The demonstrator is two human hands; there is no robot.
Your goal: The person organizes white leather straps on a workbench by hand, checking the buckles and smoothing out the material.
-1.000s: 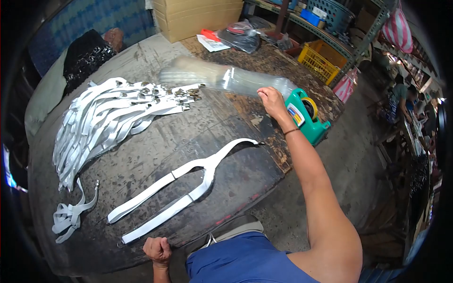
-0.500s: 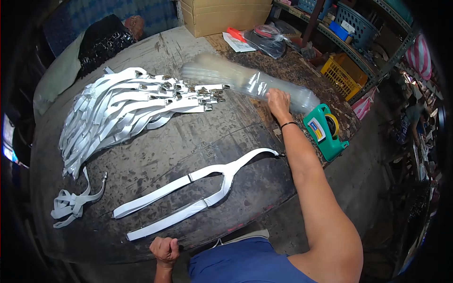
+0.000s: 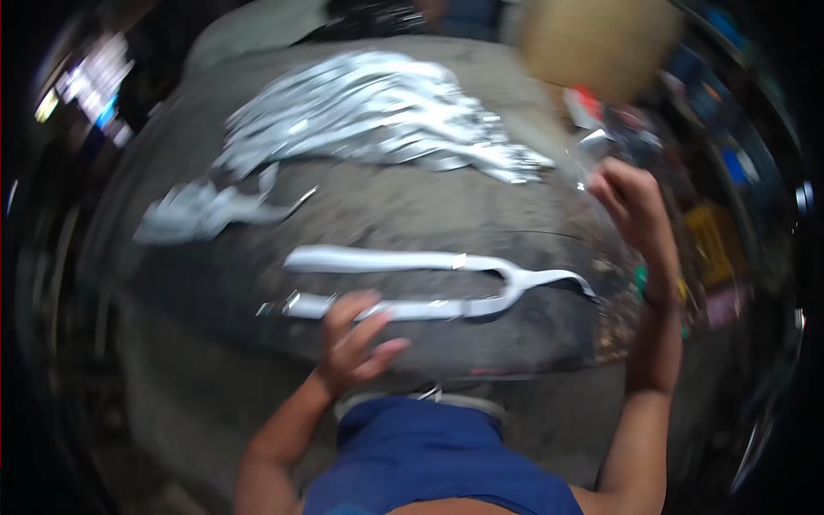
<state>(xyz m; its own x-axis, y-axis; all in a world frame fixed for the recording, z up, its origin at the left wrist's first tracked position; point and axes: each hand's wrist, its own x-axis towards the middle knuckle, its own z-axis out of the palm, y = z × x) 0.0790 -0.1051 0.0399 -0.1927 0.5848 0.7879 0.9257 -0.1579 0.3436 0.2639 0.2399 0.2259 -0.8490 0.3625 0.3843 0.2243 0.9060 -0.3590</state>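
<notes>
The white Y-shaped strap (image 3: 412, 310) lies flat on the near part of the counter (image 3: 206, 279). Left hand (image 3: 350, 348): over the strap's near leg, grip spread. Right hand (image 3: 635, 202): raised at right beside clear plastic (image 3: 590, 148), grip drawn together; whether it pinches the plastic cannot be told. Far side: piled white straps (image 3: 360, 112); red-and-white item (image 3: 584, 105), details too blurred to read. Counter surface: dark, scuffed. Room, far right: cardboard box (image 3: 601, 43), yellow crate (image 3: 711, 240).

This looks like a workshop: on a scuffed table (image 3: 386, 206), a heap of white straps (image 3: 352, 112) lies beyond a forked strap (image 3: 386, 259), with a cardboard box (image 3: 601, 43) upper right and a blurred yellow crate (image 3: 711, 245) at right.
</notes>
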